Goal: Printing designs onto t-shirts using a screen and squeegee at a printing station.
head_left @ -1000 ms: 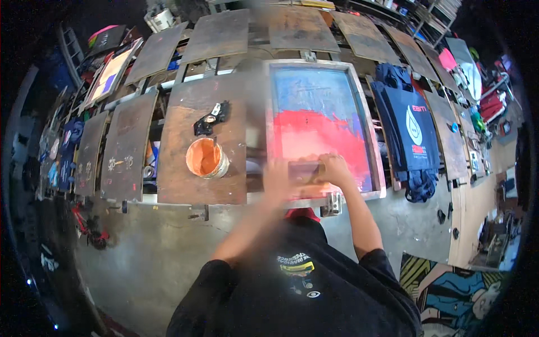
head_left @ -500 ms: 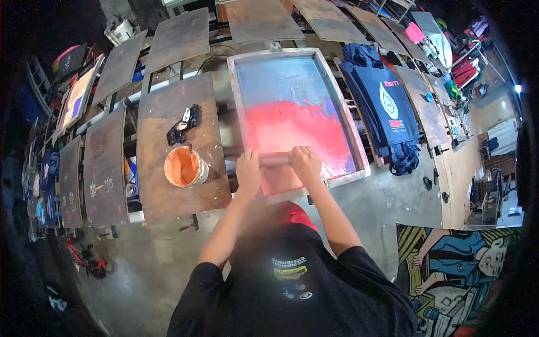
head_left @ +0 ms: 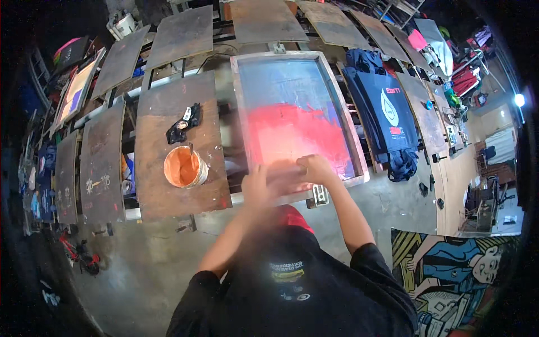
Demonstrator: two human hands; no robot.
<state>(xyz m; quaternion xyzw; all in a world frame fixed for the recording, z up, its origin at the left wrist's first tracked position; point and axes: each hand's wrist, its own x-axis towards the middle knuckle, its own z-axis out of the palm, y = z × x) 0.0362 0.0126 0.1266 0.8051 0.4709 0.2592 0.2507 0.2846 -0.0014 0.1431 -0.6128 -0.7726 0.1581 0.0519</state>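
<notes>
My left hand (head_left: pixel 255 184) and my right hand (head_left: pixel 316 169) are both closed on the squeegee (head_left: pixel 284 172), one at each end. The left hand is somewhat blurred. The squeegee lies crosswise over the near end of a screen-printing frame (head_left: pixel 238 90) with pale, worn wooden rails. Bright red ink (head_left: pixel 295 132) covers the near half of its mesh, with a ragged far edge. Beyond that, the mesh looks blue-grey. The squeegee's blade is hidden from here. A metal clamp-like piece (head_left: pixel 319 194) shows at the frame's near edge, below my right hand.
Left of the frame, a brown board (head_left: pixel 185 95) carries a bucket of orange ink (head_left: pixel 184 167) and a crumpled black item (head_left: pixel 183 123). To the right lies a printed navy tote bag (head_left: pixel 384 109) on its board. More boards (head_left: pixel 266 22) line the far side. A painted mural (head_left: pixel 455 275) stands lower right.
Both hands have drawn the squeegee slightly toward me and tilted it. The metal piece by the frame's near edge has come into sight. My view has shifted a little.
</notes>
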